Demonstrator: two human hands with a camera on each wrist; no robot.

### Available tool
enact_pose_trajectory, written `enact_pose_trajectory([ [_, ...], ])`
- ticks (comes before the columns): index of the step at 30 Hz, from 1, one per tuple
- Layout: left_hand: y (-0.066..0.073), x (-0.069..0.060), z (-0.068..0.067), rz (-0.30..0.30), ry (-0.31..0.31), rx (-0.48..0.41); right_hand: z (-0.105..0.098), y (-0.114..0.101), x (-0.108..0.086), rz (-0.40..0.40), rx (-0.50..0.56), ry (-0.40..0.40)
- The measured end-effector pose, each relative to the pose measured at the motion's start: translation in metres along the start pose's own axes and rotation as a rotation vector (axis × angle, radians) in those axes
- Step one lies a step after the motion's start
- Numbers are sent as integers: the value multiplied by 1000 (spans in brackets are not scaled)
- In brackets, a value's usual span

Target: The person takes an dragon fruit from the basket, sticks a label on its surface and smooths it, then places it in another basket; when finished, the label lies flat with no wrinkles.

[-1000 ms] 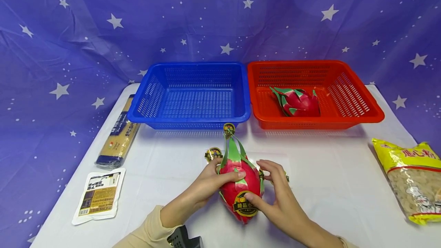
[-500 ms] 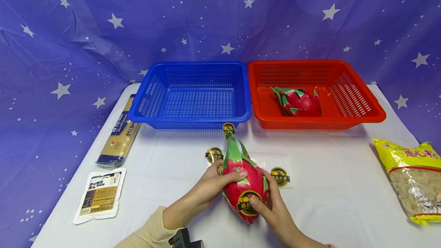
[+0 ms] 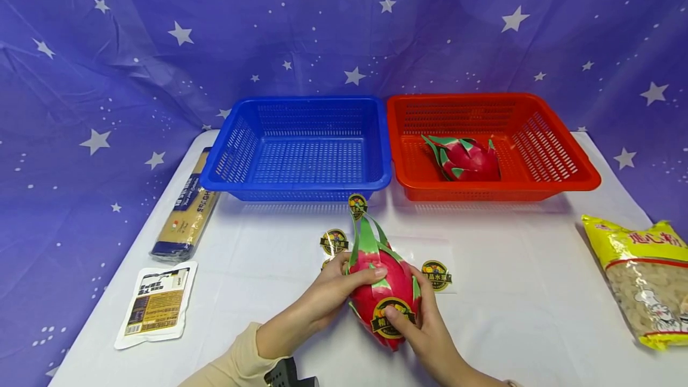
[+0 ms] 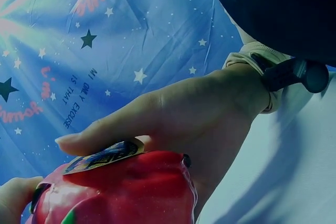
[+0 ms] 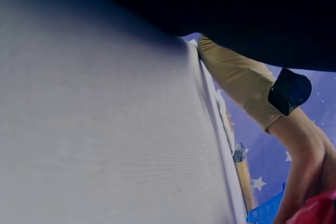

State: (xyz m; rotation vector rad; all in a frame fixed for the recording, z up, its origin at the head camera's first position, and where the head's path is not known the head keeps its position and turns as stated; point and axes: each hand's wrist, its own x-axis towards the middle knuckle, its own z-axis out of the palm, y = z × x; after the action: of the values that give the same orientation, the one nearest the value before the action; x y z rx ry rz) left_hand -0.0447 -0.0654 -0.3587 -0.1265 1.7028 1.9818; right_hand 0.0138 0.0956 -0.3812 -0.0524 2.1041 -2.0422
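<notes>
A pink-red dragon fruit with green leaf tips is held between both hands at the table's near middle, leaves pointing away. My left hand grips its left side, thumb lying across the top. From the right, my right hand holds it, thumb pressing a round black-and-gold sticker on the lower part. The left wrist view shows this right thumb on the sticker too. A small sticker shows at the leaf tips; whether it is attached there I cannot tell. The fingers underneath are hidden.
A clear sheet with stickers lies behind the fruit. Farther back stand a blue basket and a red basket containing another dragon fruit. Spaghetti and a white pouch lie left, a yellow pasta bag right.
The right hand's raised fingers have closed in around the fruit's right side, uncovering the sticker on the sheet. The fruit has shifted slightly right and nearer. The left hand keeps its grip.
</notes>
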Motion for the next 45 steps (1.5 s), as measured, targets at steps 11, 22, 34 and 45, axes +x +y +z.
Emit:
enact_pose_trajectory([
  [11, 0, 0, -1, -2, -14, -24, -5, 5, 1, -99, -46, -26],
  [22, -1, 1, -2, -1, -31, -42, -9, 5, 1, -115, -21, -82],
  [34, -6, 1, 2, 7, 1, -35, 1, 9, 0, -61, -18, 37],
  [45, -13, 5, 4, 30, -27, -67, 9, 9, -1, 9, -71, 151],
])
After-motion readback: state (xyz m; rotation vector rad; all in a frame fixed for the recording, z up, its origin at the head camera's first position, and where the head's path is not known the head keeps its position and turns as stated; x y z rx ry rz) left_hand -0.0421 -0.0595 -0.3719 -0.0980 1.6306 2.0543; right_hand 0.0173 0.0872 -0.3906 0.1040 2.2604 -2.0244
